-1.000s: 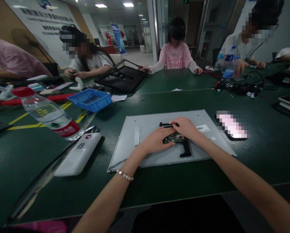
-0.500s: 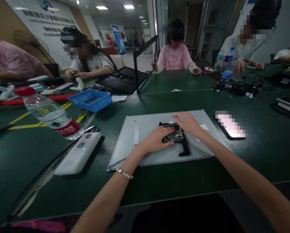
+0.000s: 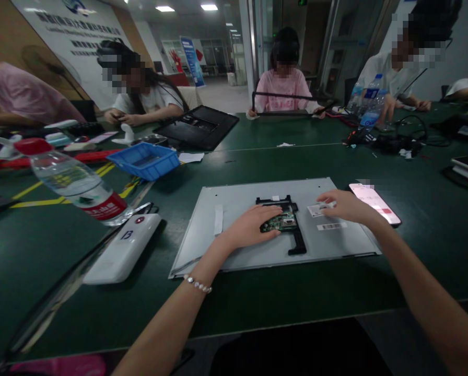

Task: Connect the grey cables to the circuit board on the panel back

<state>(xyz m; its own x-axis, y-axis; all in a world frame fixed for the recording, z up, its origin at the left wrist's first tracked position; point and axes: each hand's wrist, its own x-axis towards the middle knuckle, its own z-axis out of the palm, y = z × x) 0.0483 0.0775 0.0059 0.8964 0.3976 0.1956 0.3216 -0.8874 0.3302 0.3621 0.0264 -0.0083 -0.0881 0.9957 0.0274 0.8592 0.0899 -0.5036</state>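
On the flat grey-white panel (image 3: 242, 256) lies a green circuit board (image 3: 287, 222) set in a black plastic bracket (image 3: 297, 243). My left hand (image 3: 253, 222) rests over the left part of the board, fingers stretched out, covering that side. Above the panel's right part hovers my right hand (image 3: 346, 206), its fingers loosely bent and apart. Its fingertips are over a white label (image 3: 315, 210); whether they touch it I cannot tell. Below that is a barcode label (image 3: 331, 226). A white strip (image 3: 218, 219) is stuck on the panel's left.
A lit phone (image 3: 381, 206) lies right of the panel. On the left are a white power bank (image 3: 122, 253), a tilted water bottle (image 3: 81, 185) and a blue tray (image 3: 143, 162). Across the table, a person holds a black frame (image 3: 284, 95). Cables (image 3: 406, 138) lie at the far right.
My right hand has moved right, from the bracket's top corner to the white label, uncovering the barcode label. My left hand stays put. Across the table, the black frame has been lowered towards the person.
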